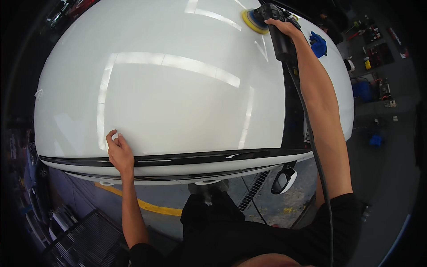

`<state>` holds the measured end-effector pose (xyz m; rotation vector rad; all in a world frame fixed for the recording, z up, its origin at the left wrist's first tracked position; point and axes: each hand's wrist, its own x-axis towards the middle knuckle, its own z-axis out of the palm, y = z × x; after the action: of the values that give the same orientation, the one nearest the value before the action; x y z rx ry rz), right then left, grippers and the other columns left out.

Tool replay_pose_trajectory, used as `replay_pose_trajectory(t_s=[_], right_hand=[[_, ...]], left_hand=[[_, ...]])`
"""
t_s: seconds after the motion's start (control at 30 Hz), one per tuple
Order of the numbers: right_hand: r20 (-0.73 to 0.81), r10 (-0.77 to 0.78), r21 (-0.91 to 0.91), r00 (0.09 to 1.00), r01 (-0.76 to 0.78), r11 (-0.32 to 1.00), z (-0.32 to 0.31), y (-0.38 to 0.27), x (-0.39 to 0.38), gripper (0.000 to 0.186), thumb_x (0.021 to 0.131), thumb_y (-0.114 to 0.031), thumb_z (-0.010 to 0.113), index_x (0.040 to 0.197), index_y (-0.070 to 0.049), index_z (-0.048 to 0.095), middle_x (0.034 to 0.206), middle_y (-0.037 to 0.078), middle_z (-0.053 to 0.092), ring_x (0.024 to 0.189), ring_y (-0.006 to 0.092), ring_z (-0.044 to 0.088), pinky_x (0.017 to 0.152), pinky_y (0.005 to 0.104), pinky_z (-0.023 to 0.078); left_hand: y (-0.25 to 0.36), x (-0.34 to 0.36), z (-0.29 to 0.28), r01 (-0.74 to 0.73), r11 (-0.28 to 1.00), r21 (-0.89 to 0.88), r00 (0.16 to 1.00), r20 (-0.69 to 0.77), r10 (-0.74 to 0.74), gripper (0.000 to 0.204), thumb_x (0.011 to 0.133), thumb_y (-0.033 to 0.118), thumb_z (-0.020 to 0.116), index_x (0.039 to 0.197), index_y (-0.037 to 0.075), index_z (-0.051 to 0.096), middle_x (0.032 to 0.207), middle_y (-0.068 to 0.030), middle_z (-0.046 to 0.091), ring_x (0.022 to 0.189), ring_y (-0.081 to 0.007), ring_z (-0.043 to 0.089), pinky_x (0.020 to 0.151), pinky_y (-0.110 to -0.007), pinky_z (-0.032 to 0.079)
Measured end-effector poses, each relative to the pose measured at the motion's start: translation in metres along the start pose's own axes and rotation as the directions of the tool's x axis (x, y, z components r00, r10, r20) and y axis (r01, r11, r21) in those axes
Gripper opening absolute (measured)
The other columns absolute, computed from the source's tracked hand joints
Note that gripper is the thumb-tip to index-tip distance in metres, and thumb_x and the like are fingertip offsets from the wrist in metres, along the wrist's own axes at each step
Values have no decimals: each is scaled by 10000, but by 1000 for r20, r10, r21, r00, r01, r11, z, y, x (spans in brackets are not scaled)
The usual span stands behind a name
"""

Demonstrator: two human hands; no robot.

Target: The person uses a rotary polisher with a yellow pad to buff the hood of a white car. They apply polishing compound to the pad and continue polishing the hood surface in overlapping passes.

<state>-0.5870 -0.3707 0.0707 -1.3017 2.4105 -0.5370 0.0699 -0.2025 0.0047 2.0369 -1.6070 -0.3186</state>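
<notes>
A white car roof (178,111) spreads below me, glossy and streaked with reflected light strips. My right hand (284,27) reaches to its far right corner, wrapped round a black electric polisher (281,44). The yellow foam pad (251,23) of the polisher faces the roof near the windshield edge; whether it spins I cannot tell. From the tool a black cord (315,149) runs back along my right arm and over my shoulder. At the near left edge of the roof, my left hand (120,151) rests with loosely bent fingers and nothing in them.
A blue glove or cloth (318,44) lies on the white hood. The side mirror (283,181) juts out near me on the right. A floor drain grate (254,191) and a yellow line (155,207) mark the floor. Tools and bottles (372,33) lie at far right.
</notes>
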Motion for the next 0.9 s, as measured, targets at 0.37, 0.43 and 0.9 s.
replay_pose_trajectory(t_s=[0.37, 0.43, 0.9], right_hand=[[97, 199, 175, 975, -214, 961, -10, 74, -5, 880, 678, -644, 768, 1253, 12, 652, 1104, 170, 689, 924, 262, 685, 848, 379, 533], [120, 217, 177, 969, -236, 956, -7, 76, -13, 805, 690, -629, 773, 1177, 6, 684, 994, 138, 716, 815, 229, 700, 774, 360, 554], [23, 177, 102, 984, -179, 979, 3, 38, -55, 1007, 663, -646, 778, 1359, 62, 606, 1237, 209, 661, 1049, 302, 669, 915, 399, 519]], left_hand=[[-1, 0, 0, 31, 999, 29, 999, 25, -31, 283, 1072, 223, 521, 1287, 44, 564, 659, -46, 547, 625, -186, 511, 675, -391, 450], [-5, -1, 0, 37, 999, 28, 999, 13, -37, 301, 1076, 235, 517, 1305, 44, 557, 666, -46, 545, 628, -185, 505, 679, -391, 449], [-10, -1, 4, -47, 999, -25, 997, -66, 45, 396, 1077, 246, 536, 1401, 21, 503, 677, -61, 523, 640, -207, 517, 691, -406, 455]])
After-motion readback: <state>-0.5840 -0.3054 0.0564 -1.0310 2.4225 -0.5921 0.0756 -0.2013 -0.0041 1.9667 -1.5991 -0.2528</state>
